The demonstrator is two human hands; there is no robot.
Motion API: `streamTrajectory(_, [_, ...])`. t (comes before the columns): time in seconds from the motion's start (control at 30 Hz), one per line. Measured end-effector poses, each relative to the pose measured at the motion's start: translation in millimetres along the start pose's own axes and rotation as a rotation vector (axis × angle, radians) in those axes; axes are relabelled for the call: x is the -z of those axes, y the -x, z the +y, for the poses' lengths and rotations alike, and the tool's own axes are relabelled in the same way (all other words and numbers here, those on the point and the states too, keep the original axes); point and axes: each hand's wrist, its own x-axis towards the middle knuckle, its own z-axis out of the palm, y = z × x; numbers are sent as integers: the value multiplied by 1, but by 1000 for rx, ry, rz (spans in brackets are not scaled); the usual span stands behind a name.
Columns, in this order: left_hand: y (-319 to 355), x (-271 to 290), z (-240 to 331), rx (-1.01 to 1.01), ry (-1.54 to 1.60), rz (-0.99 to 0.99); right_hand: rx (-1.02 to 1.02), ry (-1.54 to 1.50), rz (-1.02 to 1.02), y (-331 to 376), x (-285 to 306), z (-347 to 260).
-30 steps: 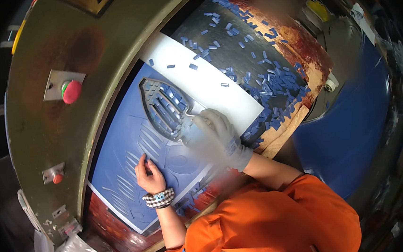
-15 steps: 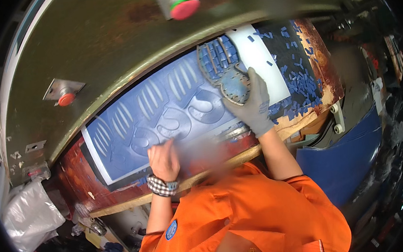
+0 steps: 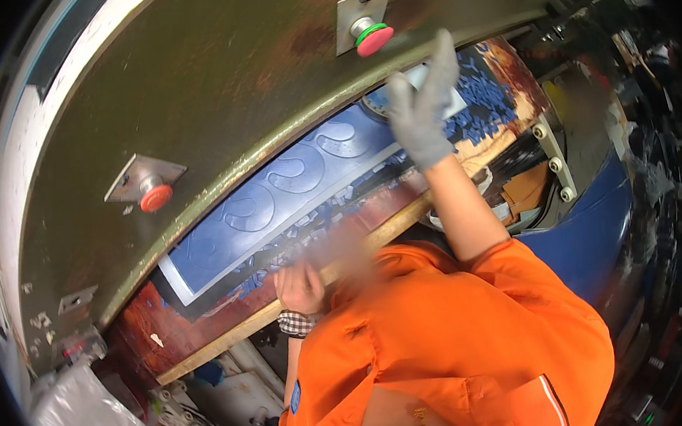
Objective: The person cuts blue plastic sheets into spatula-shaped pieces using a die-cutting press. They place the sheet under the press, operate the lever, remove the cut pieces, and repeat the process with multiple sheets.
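My right hand [image 3: 424, 114], in a grey glove, is raised by the press beam with its fingers apart and nothing in them. Partly hidden behind it and the beam is a cutting die [image 3: 377, 103] with a dark rim. It rests toward the right end of a blue sheet [image 3: 222, 230]. Curved and looped outlines are cut into that sheet, which lies on a white board [image 3: 176, 279]. My bare left hand [image 3: 299, 288], with a checked band at the wrist, is loosely curled at the bench's front edge; I see nothing in it.
A green press beam [image 3: 211, 87] spans the bench, carrying a red button [image 3: 155, 197] and a red button with a green ring [image 3: 374, 40]. Small blue offcuts [image 3: 476, 94] litter the right end. A wooden strip [image 3: 223, 344] edges the bench; a clear plastic bag [image 3: 85, 417] hangs left.
My right hand has let go of the cutting die and risen toward the beam. My left hand has drawn back from the sheet to the bench's front edge. The view has shifted.
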Motion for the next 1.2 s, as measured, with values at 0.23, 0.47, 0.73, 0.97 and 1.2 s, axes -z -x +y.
streamTrajectory(0.23, [-18, -1, -7, -101, -80, 77, 32, 105, 167, 7, -4, -44])
streamTrajectory(0.47, [-21, -1, -10, -119, -161, 21, -53, -10, -50, 60, 39, -25])
streamTrajectory(0.73, [-6, -4, 8, 9, -214, 7, -7, -251, -635, 167, 90, -10])
streamTrajectory(0.97, [17, 4, 19, 168, -94, 3, 77, -233, -712, 169, 109, -20])
streamTrajectory(1.2, [74, 43, 26, 293, -170, -14, 118, 83, -419, 118, 141, 7])
